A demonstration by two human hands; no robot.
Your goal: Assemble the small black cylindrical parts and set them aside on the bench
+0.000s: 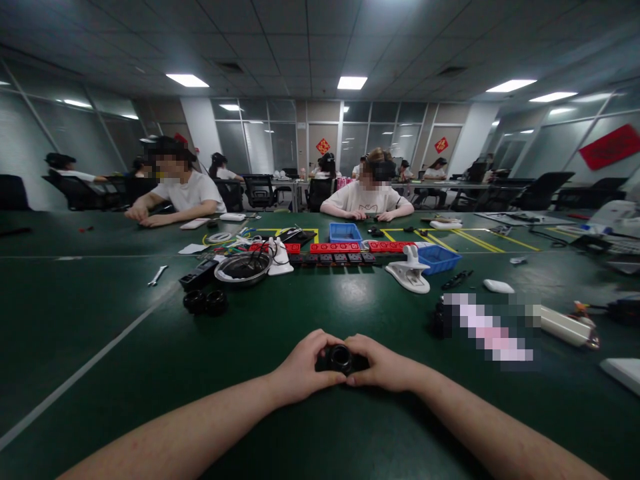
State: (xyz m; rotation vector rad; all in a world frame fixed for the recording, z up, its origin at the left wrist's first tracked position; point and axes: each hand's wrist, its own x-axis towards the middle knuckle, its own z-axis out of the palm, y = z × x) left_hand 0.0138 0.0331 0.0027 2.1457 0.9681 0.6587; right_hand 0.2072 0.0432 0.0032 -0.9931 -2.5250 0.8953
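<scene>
In the head view, a small glossy black round part with a hollow centre [341,359] is down at the green tabletop, its opening tilted up towards me. My left hand [309,365] curls round its left side, fingers behind and thumb in front. From the right, my right hand [379,363] closes on the same part, its thumb tip meeting the left thumb near the front edge. Much of the part's sides is hidden by my fingers. Two similar black round parts [205,302] stand side by side farther off to the left.
A metal bowl [223,275] with dark contents, a wrench [158,275], red power strips [335,247], a white clip stand [411,270] and blue trays [437,259] lie across the table. At right is a cream cylindrical device [563,325]. Two people sit opposite.
</scene>
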